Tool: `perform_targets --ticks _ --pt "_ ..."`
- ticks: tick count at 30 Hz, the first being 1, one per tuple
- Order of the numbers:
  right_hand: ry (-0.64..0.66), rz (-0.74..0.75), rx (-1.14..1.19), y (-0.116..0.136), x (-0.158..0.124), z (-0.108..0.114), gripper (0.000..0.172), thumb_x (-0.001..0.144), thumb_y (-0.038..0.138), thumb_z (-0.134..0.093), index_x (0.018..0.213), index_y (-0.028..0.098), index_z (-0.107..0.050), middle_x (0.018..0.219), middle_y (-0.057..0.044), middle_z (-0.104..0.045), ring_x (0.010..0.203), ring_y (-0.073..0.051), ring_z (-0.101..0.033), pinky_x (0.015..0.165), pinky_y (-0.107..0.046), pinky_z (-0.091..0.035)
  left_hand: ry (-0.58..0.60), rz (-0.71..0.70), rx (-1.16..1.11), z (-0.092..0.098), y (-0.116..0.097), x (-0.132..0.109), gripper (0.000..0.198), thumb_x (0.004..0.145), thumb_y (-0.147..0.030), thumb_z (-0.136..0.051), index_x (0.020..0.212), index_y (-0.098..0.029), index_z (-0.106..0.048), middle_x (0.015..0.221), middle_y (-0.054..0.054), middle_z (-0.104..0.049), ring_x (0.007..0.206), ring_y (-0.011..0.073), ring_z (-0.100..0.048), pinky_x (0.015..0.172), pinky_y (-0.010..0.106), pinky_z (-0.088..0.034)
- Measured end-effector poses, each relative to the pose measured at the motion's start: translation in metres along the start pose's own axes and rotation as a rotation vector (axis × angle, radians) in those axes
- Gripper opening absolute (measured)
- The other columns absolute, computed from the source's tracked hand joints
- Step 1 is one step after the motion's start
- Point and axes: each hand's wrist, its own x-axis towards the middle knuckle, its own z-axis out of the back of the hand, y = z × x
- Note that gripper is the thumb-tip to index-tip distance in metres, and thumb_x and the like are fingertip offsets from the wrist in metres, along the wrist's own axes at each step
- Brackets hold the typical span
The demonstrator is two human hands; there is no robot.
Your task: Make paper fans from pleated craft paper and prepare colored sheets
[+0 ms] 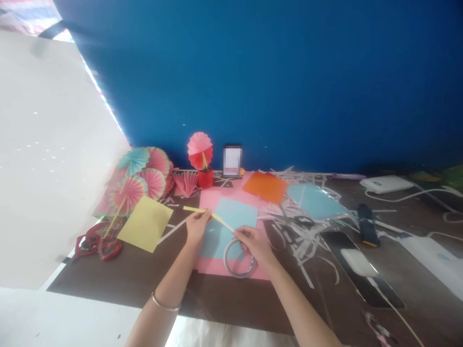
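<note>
My left hand [197, 227] pinches a narrow yellow paper strip [191, 209] whose free end points left. A white length of tape [227, 225] runs from that strip toward my right hand [256, 245]. The fingers of my right hand are closed on a roll of tape [226, 265], which hangs below them as a ring. Both hands are above a light blue paper sheet [220, 243] on a larger pink sheet [262, 266]. To the left of my left hand lies a yellow square of paper [145, 224].
Pleated paper fans [126, 195] crowd the table's left, beside red-framed glasses [110, 246]. A paper flower [200, 150] stands in a red pot [206, 178]. Right are an orange sheet [265, 187], wrapped blue paper [316, 201], white paper scraps [304, 241] and a phone [387, 289].
</note>
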Motion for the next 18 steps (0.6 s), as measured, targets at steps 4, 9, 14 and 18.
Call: perform_targets --ticks 4,9,14,18 --pt "-0.003 -0.01 -0.001 0.0 0.0 0.001 0.03 0.068 0.047 -0.061 0.065 0.016 -0.059 0.04 0.006 -0.041 0.038 -0.007 -0.036 0.04 -0.021 -0.028 -0.032 0.008 -0.018 0.003 0.002 0.005 0.029 0.053 -0.033 -0.077 0.067 -0.009 -0.069 0.064 0.004 -0.065 0.063 0.0127 -0.06 0.075 0.031 -0.049" --pt "-0.021 -0.034 0.136 -0.005 0.003 0.005 0.028 0.064 0.042 -0.067 0.063 0.015 -0.06 0.045 0.004 -0.046 0.04 -0.006 -0.037 0.039 -0.019 -0.027 -0.076 -0.021 -0.146 0.011 0.0 0.017 0.03 0.052 -0.03 -0.078 0.072 -0.011 -0.067 0.071 0.003 -0.065 0.064 0.0105 -0.06 0.071 0.026 -0.049" --pt "-0.001 -0.07 0.292 -0.001 0.002 0.006 0.028 0.062 0.041 -0.069 0.068 0.015 -0.061 0.056 0.001 -0.055 0.039 -0.005 -0.038 0.033 -0.018 -0.024 0.106 0.003 -0.056 0.007 -0.002 0.013 0.04 0.058 -0.034 -0.075 0.088 -0.009 -0.066 0.077 0.007 -0.067 0.066 0.0132 -0.062 0.071 0.029 -0.05" --pt "0.04 -0.074 0.4 0.004 -0.001 0.007 0.027 0.061 0.036 -0.073 0.078 0.017 -0.063 0.074 -0.002 -0.064 0.04 -0.004 -0.042 0.033 -0.017 -0.027 0.219 -0.013 -0.01 0.001 -0.003 0.003 0.043 0.061 -0.036 -0.073 0.095 -0.01 -0.064 0.089 0.011 -0.068 0.07 0.016 -0.063 0.074 0.032 -0.05"
